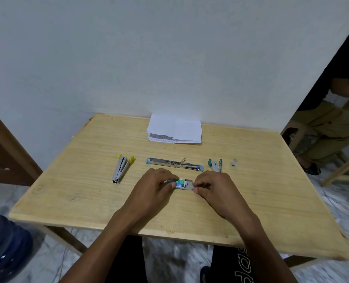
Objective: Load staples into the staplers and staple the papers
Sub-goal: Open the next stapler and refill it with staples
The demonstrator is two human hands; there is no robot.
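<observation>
I see the yellow stapler (121, 168) lying open twd the worktop's (67, 190) left edge. Left hand (155, 184) fingers curl round the staple box (179, 183) mid-worktop, and right hand (212, 185) fingers pinch its slid-out tray (188, 186). Long stapler (174, 164) lies just behind, teal stapler (216, 165) further right, papers (174, 129) at the far edge.

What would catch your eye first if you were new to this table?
The left hand grips a staple box at the centre of the table while the right hand pinches its tray. Behind lie a yellow stapler, a long stapler and a teal stapler, with papers by the wall.
</observation>
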